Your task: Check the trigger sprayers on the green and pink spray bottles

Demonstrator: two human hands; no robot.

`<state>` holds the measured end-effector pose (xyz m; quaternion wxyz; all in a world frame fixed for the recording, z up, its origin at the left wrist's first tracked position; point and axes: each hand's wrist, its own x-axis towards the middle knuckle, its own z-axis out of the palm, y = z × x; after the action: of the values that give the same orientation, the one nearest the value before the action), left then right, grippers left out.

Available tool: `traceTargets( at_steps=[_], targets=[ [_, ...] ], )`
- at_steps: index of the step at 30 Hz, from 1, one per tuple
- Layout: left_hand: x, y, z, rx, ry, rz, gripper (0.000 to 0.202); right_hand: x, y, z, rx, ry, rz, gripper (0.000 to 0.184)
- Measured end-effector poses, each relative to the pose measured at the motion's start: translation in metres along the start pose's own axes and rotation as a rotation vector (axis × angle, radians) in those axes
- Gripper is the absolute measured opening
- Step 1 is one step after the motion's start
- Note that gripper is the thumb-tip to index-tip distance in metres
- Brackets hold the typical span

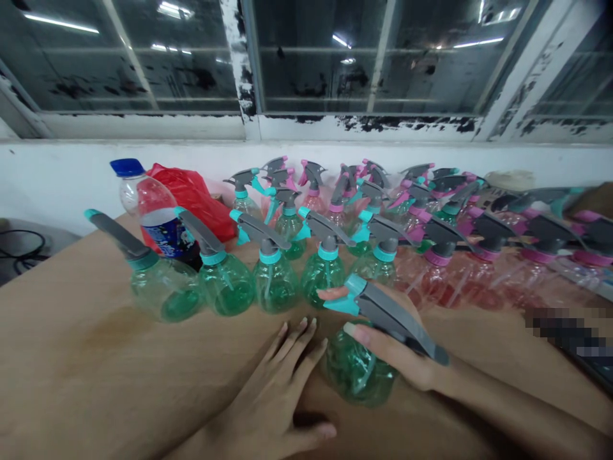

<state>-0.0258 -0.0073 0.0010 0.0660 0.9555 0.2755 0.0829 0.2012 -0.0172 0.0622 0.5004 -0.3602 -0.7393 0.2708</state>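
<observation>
My right hand (407, 348) is closed around the neck of a green spray bottle (359, 370) with a grey and teal trigger head, close to me on the table. The bottle leans slightly, and its teal nozzle points left. Just left of it, my left hand (282, 390) lies with fingers stretched on the wooden table (96, 383), holding nothing. Behind my hands stands a row of green spray bottles (275, 284) with teal collars. To the right the row goes on with pink spray bottles (433, 278) with pink collars.
More spray bottles (313, 198) crowd the back by the wall. At the left back are a soda bottle (165, 220) with a blue cap and a red plastic bag (201, 198). A dark, partly pixelated object (575, 345) lies at the right. Windows (325, 57) rise behind.
</observation>
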Motion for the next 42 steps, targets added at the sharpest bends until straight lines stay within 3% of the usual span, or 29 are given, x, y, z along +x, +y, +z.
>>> traceTargets(
  at_steps=[5, 11, 16, 24, 42],
  targets=[
    [0.0007, 0.0003, -0.0002, -0.023, -0.018, -0.023, 0.086, 0.0024, 0.0008, 0.0006, -0.020, -0.026, 0.011, 0.020],
    [0.0014, 0.0002, -0.0016, -0.024, -0.027, -0.008, 0.086, -0.0022, 0.0075, 0.0003, 0.082, -0.034, 0.126, 0.009],
    [0.0014, 0.0007, -0.0013, -0.010, -0.009, 0.007, 0.084, 0.0010, 0.0053, 0.0003, 0.051, -0.022, 0.071, 0.012],
    [0.0025, 0.0011, -0.0021, 0.002, -0.034, 0.010, 0.079, 0.0016, 0.0003, 0.0009, -0.014, 0.033, 0.052, 0.032],
    [0.0021, 0.0008, -0.0020, 0.001, -0.023, 0.020, 0.079, 0.0016, 0.0007, 0.0014, 0.022, 0.019, 0.056, 0.031]
  ],
)
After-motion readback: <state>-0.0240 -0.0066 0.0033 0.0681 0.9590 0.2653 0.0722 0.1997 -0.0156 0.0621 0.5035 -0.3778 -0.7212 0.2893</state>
